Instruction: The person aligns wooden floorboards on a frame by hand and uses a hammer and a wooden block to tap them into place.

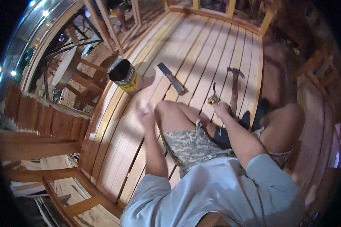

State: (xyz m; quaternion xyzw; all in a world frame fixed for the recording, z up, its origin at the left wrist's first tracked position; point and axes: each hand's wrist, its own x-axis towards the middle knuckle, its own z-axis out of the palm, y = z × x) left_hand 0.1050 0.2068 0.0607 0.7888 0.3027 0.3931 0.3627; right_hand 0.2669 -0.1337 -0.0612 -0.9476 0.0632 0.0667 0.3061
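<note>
My left hand [144, 114] is over the planks just left of my knee, smeared by motion, so its fingers do not show clearly. My right hand [221, 109] has its fingers closed round a small yellow and dark tool [213, 100] with a thin curved piece sticking up; its exact kind cannot be made out. Just right of it lies a claw hammer [235, 87], head pointing away from me. A long dark flat tool with a wider far end [172, 78] rests on the boards ahead of my knees. Beyond my left hand stands an open black and yellow bucket [129, 81].
I sit on a slatted wooden deck [201, 41] framed by wooden posts and rails. Left of it are a round-topped wooden piece [64, 66] and timber on bare ground. Wood scraps [57, 164] lie at lower left. Someone's leg [121, 19] shows beyond the far left posts.
</note>
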